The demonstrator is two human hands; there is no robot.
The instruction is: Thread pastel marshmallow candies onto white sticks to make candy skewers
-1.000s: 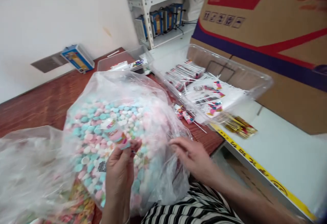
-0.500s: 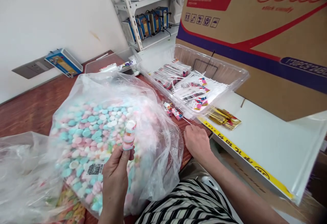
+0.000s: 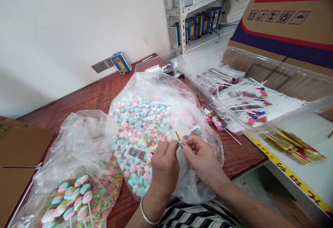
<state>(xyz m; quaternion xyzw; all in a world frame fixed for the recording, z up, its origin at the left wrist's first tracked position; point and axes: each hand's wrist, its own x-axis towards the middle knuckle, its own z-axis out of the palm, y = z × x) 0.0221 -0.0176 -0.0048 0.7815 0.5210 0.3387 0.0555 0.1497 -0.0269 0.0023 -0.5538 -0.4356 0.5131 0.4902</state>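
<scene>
Fingers (image 3: 187,151) now together, pinching gold tie (image 3: 178,137).

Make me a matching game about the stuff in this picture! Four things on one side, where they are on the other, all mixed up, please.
Things
1. gold strip
2. bundle of gold strips
3. bangle
4. lone blue box

Places
A. around the left wrist
B. beside the wall socket
C. sticking up between the left hand and right hand
D. on the white tabletop, near the clear tray

Pairs: 1-C, 2-D, 3-A, 4-B
</scene>
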